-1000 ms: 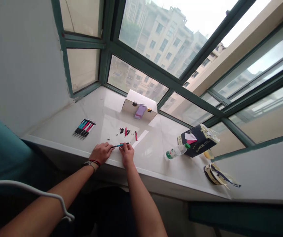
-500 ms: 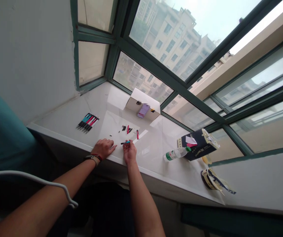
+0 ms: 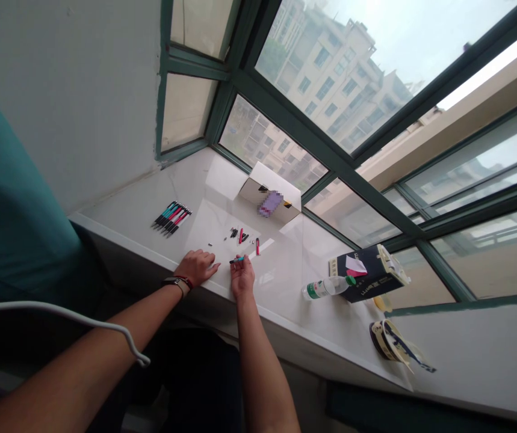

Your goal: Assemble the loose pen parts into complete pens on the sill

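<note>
1. Along the green-framed windows [image 3: 330, 90] — a white sill [image 3: 280, 282], the working surface.
2. Teal curtain [image 3: 9, 186] at far left; a white curved rod [image 3: 59, 310] cuts across the view of the left forearm.
3. Dark carton [image 3: 373, 267] toward the right end, a white and pink paper on its face. White box [image 3: 267, 186] against the glass, beyond the small parts.
4. Clear bottle [image 3: 325, 287], green cap, in front of the carton and hiding part of it. Patterned tub [image 3: 382, 340] near the right end.
5. Left hand [image 3: 196, 267] rests at the sill's front edge, palm down, fingers bent, thumb out to the side; cannot tell whether anything lies beneath. Right hand [image 3: 242, 279] palm turned up, fingertips pinching a teal-and-black pen [image 3: 236, 260] just above the sill.
6. Row of pens [image 3: 171, 218], side by side, left of the hands: teal, black, red, white.
7. Loose red and black pieces [image 3: 241, 236] beyond the right hand, well apart from the row.
8. Writing — large pale letters on the carton, tilted, not legible; bottle label green and white, print too small; the white box's purple patch is blurred out.
</note>
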The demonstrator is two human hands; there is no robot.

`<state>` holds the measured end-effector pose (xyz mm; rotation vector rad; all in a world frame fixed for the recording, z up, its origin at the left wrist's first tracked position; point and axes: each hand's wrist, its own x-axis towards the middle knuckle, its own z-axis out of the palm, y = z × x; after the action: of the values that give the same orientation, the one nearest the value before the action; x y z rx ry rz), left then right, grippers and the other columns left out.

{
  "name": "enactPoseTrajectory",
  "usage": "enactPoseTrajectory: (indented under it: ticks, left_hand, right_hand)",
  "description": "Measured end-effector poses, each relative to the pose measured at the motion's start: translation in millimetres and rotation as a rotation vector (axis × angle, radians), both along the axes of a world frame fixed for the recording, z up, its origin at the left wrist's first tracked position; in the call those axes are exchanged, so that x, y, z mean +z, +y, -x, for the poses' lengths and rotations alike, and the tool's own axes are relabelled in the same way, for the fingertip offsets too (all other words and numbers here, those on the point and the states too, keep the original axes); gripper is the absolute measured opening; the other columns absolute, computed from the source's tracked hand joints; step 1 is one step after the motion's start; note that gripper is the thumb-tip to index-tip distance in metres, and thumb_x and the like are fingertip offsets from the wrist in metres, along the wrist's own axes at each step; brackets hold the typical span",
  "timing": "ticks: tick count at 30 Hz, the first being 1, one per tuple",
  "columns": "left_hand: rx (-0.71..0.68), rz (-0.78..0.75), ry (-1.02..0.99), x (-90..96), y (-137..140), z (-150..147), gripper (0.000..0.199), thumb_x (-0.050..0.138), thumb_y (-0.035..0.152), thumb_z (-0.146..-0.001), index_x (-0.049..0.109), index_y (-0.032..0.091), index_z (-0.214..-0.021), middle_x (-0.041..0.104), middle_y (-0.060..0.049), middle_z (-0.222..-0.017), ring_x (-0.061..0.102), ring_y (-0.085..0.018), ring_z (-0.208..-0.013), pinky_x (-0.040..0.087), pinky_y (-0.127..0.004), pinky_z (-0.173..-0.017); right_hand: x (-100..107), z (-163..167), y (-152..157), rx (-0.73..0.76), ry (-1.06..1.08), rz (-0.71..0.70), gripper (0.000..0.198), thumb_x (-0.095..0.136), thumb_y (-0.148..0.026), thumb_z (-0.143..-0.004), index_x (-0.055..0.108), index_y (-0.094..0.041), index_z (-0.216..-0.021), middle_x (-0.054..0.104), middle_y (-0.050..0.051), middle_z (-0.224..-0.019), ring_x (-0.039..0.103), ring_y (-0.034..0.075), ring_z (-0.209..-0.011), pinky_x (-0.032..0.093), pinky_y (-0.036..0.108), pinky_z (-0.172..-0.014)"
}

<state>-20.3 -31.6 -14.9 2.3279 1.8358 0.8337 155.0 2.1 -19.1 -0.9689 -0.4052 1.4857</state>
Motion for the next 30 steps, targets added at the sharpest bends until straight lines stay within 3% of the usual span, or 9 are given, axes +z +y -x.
enactPoseTrajectory:
  ticks: [5, 8, 12, 15, 19, 30]
  left_hand:
    - [-0.012, 0.004, 0.014, -0.8, -0.2, 0.9, 0.039, 0.049, 0.055, -0.092, 0.065, 0.02, -0.099, 0.07, -0.01, -0.088, 0.061, -0.026, -0.085, 0.038, -0.038, -0.073]
    - [-0.02, 0.014, -0.014, -1.1, 0.4, 1.1, 0.043, 0.047, 0.055, -0.094, 0.064, 0.02, -0.113, 0.07, -0.011, -0.094, 0.061, -0.026, -0.086, 0.039, -0.038, -0.073]
    - [-0.037, 0.044, -0.013, 0.4, 1.3, 0.7, 0.038, 0.04, 0.049, -0.098, 0.067, 0.023, -0.102, 0.068, -0.01, -0.089, 0.061, -0.024, -0.086, 0.038, -0.036, -0.073]
    - [-0.03, 0.043, 0.014, 2.0, 1.3, 0.5, 0.039, 0.037, 0.047, -0.1, 0.066, 0.022, -0.097, 0.066, -0.01, -0.088, 0.06, -0.024, -0.085, 0.037, -0.036, -0.072]
    - [-0.03, 0.037, 0.001, 3.0, 1.2, 0.5, 0.037, 0.037, 0.045, -0.1, 0.065, 0.022, -0.097, 0.066, -0.009, -0.088, 0.059, -0.024, -0.084, 0.036, -0.035, -0.071]
    - [-0.019, 0.035, 0.048, 2.1, 0.8, 1.9, 0.039, 0.032, 0.038, -0.102, 0.063, 0.019, -0.088, 0.065, -0.01, -0.081, 0.059, -0.024, -0.079, 0.035, -0.037, -0.069]
  right_hand:
    - [6.7, 4.3, 0.9, -0.024, -0.104, 0.011, 0.029, 0.069, -0.034, -0.084, 0.049, -0.024, -0.103, 0.074, 0.003, -0.093, 0.071, 0.013, -0.082, 0.057, 0.03, -0.079]
    - [12.4, 9.9, -0.1, 0.048, -0.165, -0.033, 0.041, 0.073, -0.034, -0.08, 0.045, -0.025, -0.109, 0.074, 0.005, -0.099, 0.072, 0.016, -0.088, 0.057, 0.033, -0.078]
    - [21.7, 15.7, -2.1, 0.137, -0.203, -0.094, 0.042, 0.074, -0.042, -0.079, 0.048, -0.024, -0.106, 0.072, 0.009, -0.106, 0.072, 0.022, -0.093, 0.059, 0.037, -0.076]
    - [29.3, 16.4, 0.7, 0.102, -0.248, -0.088, 0.035, 0.069, -0.049, -0.082, 0.052, -0.023, -0.1, 0.072, 0.009, -0.109, 0.073, 0.022, -0.091, 0.058, 0.035, -0.073]
    - [36.2, 15.7, 8.2, 0.035, -0.314, -0.081, 0.032, 0.071, -0.045, -0.08, 0.06, -0.02, -0.096, 0.071, 0.009, -0.109, 0.071, 0.017, -0.088, 0.056, 0.028, -0.072]
    - [28.2, 18.4, 5.6, 0.021, -0.366, -0.015, 0.029, 0.074, -0.041, -0.075, 0.059, -0.018, -0.087, 0.071, 0.006, -0.1, 0.069, 0.016, -0.082, 0.057, 0.027, -0.067]
